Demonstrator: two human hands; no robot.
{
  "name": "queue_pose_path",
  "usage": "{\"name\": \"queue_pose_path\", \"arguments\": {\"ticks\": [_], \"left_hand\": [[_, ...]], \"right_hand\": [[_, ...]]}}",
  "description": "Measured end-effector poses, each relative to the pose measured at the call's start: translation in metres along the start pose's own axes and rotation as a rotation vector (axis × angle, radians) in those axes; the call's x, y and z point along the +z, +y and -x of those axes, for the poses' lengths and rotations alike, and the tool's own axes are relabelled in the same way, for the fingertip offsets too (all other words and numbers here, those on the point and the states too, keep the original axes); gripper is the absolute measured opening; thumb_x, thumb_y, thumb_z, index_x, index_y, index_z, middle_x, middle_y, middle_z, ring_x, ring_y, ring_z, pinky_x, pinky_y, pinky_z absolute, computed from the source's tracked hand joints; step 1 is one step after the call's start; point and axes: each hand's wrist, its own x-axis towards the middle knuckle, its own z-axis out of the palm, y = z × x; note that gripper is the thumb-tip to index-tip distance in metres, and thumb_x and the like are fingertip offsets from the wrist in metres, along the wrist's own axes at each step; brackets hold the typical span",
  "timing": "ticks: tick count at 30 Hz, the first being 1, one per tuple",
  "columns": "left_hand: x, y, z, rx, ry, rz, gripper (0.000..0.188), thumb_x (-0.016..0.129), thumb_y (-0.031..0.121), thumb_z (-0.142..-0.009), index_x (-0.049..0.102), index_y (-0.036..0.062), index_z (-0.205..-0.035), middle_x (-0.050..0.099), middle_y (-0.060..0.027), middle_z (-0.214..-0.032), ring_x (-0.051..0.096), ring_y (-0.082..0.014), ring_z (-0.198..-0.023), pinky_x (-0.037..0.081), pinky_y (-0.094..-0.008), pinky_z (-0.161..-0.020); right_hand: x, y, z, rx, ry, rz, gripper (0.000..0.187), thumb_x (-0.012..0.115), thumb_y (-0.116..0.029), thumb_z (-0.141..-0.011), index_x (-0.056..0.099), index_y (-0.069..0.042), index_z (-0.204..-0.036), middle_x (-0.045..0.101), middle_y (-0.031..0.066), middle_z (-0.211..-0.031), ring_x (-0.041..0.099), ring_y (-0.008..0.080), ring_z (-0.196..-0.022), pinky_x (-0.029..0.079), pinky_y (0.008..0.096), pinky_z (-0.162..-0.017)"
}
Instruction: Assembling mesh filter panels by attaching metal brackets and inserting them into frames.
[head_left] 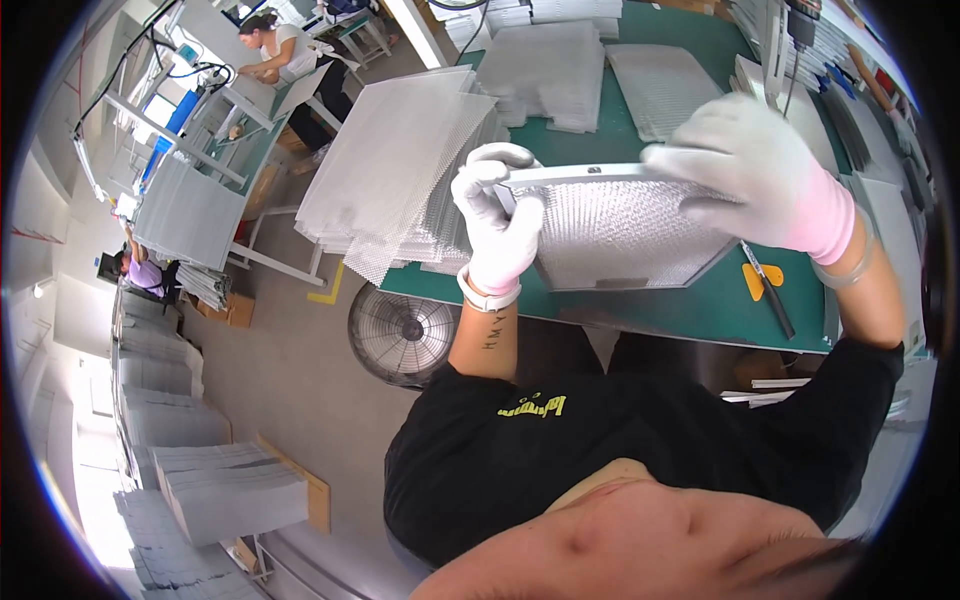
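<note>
Over the green flat-topped desk [640, 307], left grip [497, 225] clamps the silver rectangular metal-mesh panel [630, 235], right grip [755, 165] unclear: edge-handling, seemingly, needing steadiness next.

Factory workshop, as I log it from my remote post.
I see a green workbench [690, 306], piled mesh sheets [375, 150], a caged fan [385, 325], a co-worker [293, 58] at another bench [262, 152], stacked grey panels [232, 492].

Lettering [533, 405] on black shirt [470, 460], left forearm [475, 345]
</note>
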Motion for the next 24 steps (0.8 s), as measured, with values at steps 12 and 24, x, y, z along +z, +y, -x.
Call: {"name": "queue_pose_path", "arguments": {"ticks": [12,24], "left_hand": [[0.046,0.032,-0.106,0.32,-0.72,-0.628,0.031,0.057,-0.003,-0.095,0.058,0.0048,-0.125,0.071,-0.0123,-0.105,0.07,-0.0196,-0.091,0.055,-0.0285,-0.081],[0.159,-0.044,-0.017,0.422,-1.052,-0.725,0.044,0.075,0.034,-0.078,0.064,0.0112,-0.114,0.06,-0.0031,-0.076,0.061,-0.021,-0.071,0.049,-0.0358,-0.068]], "right_hand": [[0.147,-0.086,0.295,1.3,-0.465,0.202,0.031,0.059,-0.011,-0.092,0.058,-0.005,-0.123,0.06,0.0174,-0.108,0.065,0.0357,-0.091,0.055,0.0453,-0.081],[0.005,-0.107,0.25,1.41,0.237,-0.666,0.061,0.054,-0.02,-0.103,0.031,-0.01,-0.158,0.051,-0.0003,-0.09,0.044,0.0054,-0.06,0.041,0.0206,-0.055]]}}
